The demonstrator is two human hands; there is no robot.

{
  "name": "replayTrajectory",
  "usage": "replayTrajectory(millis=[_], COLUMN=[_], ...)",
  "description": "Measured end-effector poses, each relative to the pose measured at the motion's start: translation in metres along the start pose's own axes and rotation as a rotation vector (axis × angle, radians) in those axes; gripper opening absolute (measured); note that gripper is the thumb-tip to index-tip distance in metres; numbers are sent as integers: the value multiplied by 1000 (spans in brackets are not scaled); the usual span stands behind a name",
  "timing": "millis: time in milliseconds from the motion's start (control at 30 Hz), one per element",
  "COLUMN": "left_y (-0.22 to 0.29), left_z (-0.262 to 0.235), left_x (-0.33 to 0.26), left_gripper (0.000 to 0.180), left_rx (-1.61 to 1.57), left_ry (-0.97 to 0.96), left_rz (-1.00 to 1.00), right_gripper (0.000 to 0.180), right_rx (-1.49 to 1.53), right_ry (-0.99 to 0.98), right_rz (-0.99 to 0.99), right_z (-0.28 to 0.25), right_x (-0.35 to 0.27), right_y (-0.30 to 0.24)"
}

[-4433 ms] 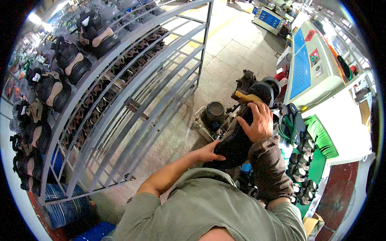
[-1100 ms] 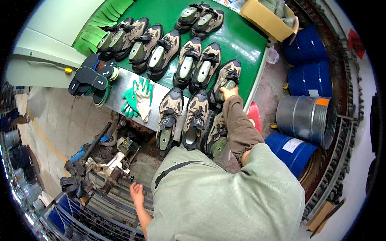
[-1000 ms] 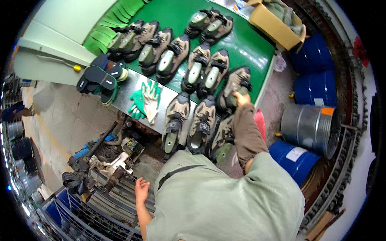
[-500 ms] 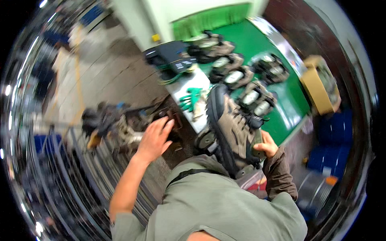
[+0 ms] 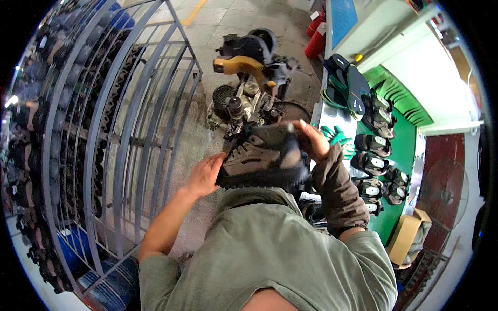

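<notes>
Boot is up in front of my chest right now, grey-brown upper with a black lugged sole, held sideways between both hands. My left hand is pressed flat against the heel end, fingers together rather than wrapped around it, and my right hand is curled over the toe end with the fingers hooked on top. So it's more of a squeeze between two palms than a real grip, and I think that's the weak spot: if either hand eases off, the boot could roll out and drop.

Straight below and ahead of it sits the machine with the yellow arm, all metal bits sticking up, so a dropped boot probably lands on that or on the concrete floor and gets scuffed.

Other worry is the metal rack close on my left; my elbow could clip a bar. On my right the green tabletop is packed with more boots and a pair of green gloves at its near edge, easy to knock off.
</notes>
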State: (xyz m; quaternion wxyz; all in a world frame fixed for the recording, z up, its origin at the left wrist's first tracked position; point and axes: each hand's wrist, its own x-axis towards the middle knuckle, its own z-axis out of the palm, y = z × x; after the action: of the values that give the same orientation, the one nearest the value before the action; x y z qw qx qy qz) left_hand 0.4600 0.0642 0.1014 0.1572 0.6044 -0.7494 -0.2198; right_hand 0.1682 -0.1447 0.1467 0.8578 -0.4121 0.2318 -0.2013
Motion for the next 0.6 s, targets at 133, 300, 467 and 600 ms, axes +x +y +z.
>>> replayTrajectory(millis=[133,300,467,600], left_y=[-10,-10,-25,-24], left_z=[34,39,41,11], left_x=[-13,11,9,8], left_gripper=[81,83,82,77], left_rx=[-288,-569,-693,-850], left_ry=[111,137,115,111], left_rz=[-267,-378,-313,-233], right_gripper=[58,43,36,30], right_rx=[-215,-583,-1032,-1402], right_ry=[184,363,637,732], right_rz=[-62,-298,-489,-547], right_z=[22,37,59,95], right_x=[52,111,128,157], right_y=[-14,-8,7,-19])
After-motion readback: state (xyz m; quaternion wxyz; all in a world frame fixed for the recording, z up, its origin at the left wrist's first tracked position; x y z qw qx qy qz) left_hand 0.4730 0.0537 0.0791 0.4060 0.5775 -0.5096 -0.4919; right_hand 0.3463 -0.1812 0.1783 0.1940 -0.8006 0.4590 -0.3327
